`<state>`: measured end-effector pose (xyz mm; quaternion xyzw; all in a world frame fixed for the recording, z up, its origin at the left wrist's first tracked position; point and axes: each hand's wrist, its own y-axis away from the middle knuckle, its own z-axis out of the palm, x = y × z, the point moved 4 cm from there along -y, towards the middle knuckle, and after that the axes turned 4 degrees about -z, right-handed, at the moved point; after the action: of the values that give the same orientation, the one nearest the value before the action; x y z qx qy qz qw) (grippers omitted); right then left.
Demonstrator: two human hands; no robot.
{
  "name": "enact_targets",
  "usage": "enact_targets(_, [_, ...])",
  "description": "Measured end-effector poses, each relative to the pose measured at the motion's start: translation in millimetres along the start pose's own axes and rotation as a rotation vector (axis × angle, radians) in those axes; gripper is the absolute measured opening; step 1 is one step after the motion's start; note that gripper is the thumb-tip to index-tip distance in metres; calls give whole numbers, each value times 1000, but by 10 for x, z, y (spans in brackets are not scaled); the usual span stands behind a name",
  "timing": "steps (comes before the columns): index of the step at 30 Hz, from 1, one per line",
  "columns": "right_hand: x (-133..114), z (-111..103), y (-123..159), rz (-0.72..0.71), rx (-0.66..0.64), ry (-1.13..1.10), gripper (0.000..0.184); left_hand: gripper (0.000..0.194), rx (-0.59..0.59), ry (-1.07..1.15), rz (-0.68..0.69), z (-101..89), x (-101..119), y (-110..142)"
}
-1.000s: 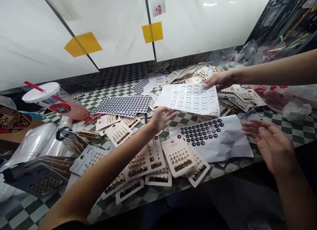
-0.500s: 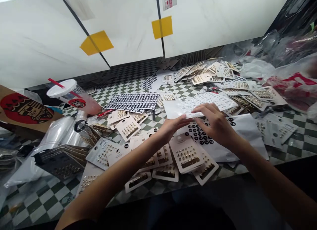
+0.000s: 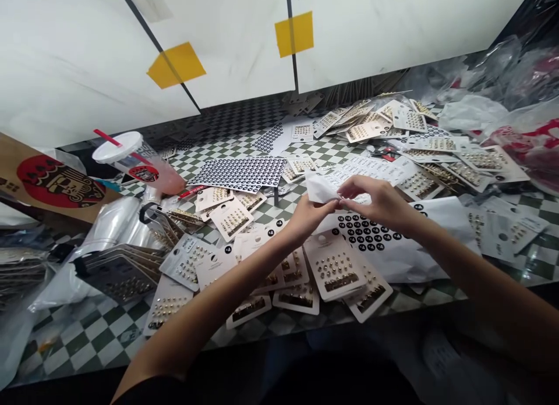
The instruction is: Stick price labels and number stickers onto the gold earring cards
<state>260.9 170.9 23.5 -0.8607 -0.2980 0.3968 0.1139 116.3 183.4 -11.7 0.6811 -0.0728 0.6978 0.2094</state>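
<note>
A white sheet of printed labels (image 3: 371, 169) is at my fingertips, its left corner bent upward. My left hand (image 3: 311, 214) is closed on that corner, thumb on top. My right hand (image 3: 376, 200) pinches at the sheet's near edge, its thumb and forefinger meeting the left thumb; any small label between them is too small to make out. Below the hands lies a white sheet with round black number stickers (image 3: 371, 237). Earring cards (image 3: 336, 265) with rows of gold studs lie just under my wrists.
A drink cup with a red straw (image 3: 140, 160) and a paper bag (image 3: 56, 184) stand at left. A black dotted sticker sheet (image 3: 240, 173) lies mid-table. More earring cards (image 3: 367, 128) are heaped behind, with plastic bags (image 3: 524, 143) at right. White panels (image 3: 244, 44) rise behind the checkered table.
The sheet's left corner has gone from fairly flat to bent upward. My right fingers have come down from over the sheet to the left thumb. The view has shifted slightly.
</note>
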Motion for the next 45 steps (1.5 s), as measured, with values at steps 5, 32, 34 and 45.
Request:
enact_targets(5, [155, -30, -119, 127, -50, -153, 18, 22, 30, -97, 17, -58, 6, -32])
enact_targets(32, [-245, -177, 1224, 312, 762, -24, 5, 29, -591, -664, 3, -63, 443, 501])
enact_targets(34, [-182, -176, 1250, 363, 801, -177, 3, 29, -626, -595, 40, -51, 428, 514])
enact_targets(45, [-35, -251, 1374, 522, 1033, -489, 17, 37, -325, -1281, 439, 167, 273, 242])
